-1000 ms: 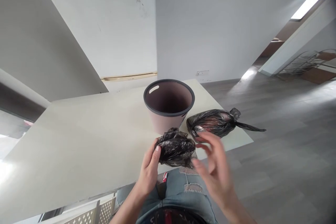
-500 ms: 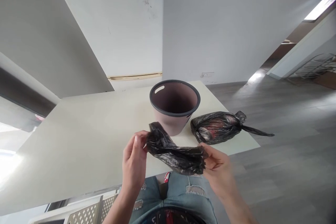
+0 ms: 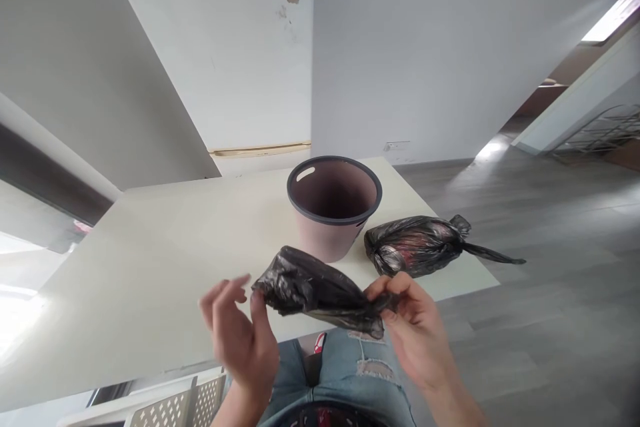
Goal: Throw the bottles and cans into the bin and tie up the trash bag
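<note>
A crumpled black plastic bag hangs in the air over the table's near edge. My right hand pinches its gathered right end between thumb and fingers. At the other end, my left hand has its fingers spread apart, with the thumb close to or touching the plastic. Just beyond the bag stands a pinkish bin, upright, with a dark grey rim and cut-out handles; no liner shows inside it. Right of the bin lies a full black bag, its neck twisted and reddish contents showing through.
The pale table stretches away to the left. A white fridge and a grey wall stand behind it. Below the near edge are perforated drawers or baskets. Grey wooden floor lies to the right.
My left hand has opened off the bag's left end and shifted left. The bag has turned and is now bunched at my right hand. The bin and full bag stay in place.
</note>
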The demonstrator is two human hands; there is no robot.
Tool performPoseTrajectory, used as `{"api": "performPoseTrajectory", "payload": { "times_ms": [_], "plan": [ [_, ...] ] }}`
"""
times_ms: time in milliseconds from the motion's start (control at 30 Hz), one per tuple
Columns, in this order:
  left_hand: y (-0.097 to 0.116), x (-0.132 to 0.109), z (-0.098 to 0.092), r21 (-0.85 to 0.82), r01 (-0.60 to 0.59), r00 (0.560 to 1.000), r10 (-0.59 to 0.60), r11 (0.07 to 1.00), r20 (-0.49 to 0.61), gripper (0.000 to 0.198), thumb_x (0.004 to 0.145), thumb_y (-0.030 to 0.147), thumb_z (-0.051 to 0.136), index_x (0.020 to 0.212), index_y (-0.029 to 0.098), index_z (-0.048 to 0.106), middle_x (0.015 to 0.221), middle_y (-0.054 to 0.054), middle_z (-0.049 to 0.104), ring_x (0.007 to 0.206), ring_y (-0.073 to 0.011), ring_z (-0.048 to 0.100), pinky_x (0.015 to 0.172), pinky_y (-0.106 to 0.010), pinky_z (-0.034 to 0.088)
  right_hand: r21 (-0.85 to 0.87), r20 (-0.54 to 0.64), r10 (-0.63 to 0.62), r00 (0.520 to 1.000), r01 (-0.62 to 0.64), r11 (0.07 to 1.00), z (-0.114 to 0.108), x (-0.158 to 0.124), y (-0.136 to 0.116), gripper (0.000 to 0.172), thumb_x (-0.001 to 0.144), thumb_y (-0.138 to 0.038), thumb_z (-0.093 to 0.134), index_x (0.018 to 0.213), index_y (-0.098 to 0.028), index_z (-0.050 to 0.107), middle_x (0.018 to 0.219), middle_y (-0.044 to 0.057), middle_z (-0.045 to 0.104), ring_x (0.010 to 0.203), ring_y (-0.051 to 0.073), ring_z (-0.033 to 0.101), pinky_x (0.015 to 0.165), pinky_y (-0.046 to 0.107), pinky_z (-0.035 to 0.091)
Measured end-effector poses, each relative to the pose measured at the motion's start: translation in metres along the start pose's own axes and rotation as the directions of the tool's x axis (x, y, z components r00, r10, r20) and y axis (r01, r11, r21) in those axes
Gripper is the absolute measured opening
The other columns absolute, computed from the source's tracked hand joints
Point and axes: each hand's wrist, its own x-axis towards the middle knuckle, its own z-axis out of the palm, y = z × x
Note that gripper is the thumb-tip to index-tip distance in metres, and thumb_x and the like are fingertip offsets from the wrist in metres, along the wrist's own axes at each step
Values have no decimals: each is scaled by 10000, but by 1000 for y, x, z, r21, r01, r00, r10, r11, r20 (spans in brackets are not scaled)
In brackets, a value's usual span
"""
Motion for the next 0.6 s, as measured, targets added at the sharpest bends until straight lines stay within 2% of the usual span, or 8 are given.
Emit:
{"api": "performPoseTrajectory", "payload": {
  "times_ms": [67,133,200,233,300,433,533,600],
  "plan": [
    [11,-7,-2,-7,-137,971,135,991,198,303,944,217,670,1246,235,696,1194,-99,642,1096,-239,639,902,-366,566,-50,41,38,998,-36,998,4,-1,7,274,862,-228,854,813,-222,584,846,7,640,792,151,576,686,270,456],
    [20,-11,-1,-37,-97,888,104,995,448,331,943,254,684,1274,235,686,1188,-101,695,1113,-256,673,917,-377,582,-59,85,79,993,-75,995,9,-1,12,331,857,-230,859,785,-212,536,802,-14,580,742,134,519,647,255,410],
    [23,-11,1,-21,-21,843,29,1000,537,207,955,240,690,1160,245,718,1029,-59,739,953,-211,709,824,-316,583,-58,100,100,990,-95,994,14,-1,11,375,828,-244,884,762,-206,517,772,-28,533,716,124,487,636,249,396],
    [22,-10,1,-14,8,848,0,1000,531,108,968,223,675,1057,246,732,938,-38,734,862,-186,703,764,-287,567,-55,91,108,990,-103,993,16,0,9,368,814,-261,896,767,-205,535,770,-28,534,713,123,492,634,246,403],
    [17,-4,-2,0,70,888,-62,998,456,94,989,227,650,941,234,730,856,-28,709,767,-163,672,698,-267,534,-51,37,140,990,-138,989,17,3,4,308,790,-321,917,831,-209,633,783,-17,583,714,134,539,633,249,442],
    [3,16,-19,23,158,972,-159,987,172,104,979,321,692,975,220,712,877,-21,690,740,-140,644,641,-243,494,-79,-174,176,969,-192,978,9,10,0,416,719,-450,957,1025,-220,793,918,61,751,834,217,681,701,317,565],
    [-8,39,-34,56,203,979,-203,978,-6,192,982,391,695,1017,202,694,858,-15,685,714,-127,631,586,-230,442,-53,-268,161,950,-181,982,3,12,2,431,708,-454,967,1056,-247,818,1029,67,787,940,231,711,785,328,601],
    [-19,56,-41,91,215,975,-208,972,-78,225,989,410,682,1053,194,690,849,-11,677,708,-126,624,607,-237,445,6,-284,173,943,-178,984,2,12,2,399,738,-447,952,1070,-272,817,1009,45,782,917,209,714,784,309,608]
  ]
}}
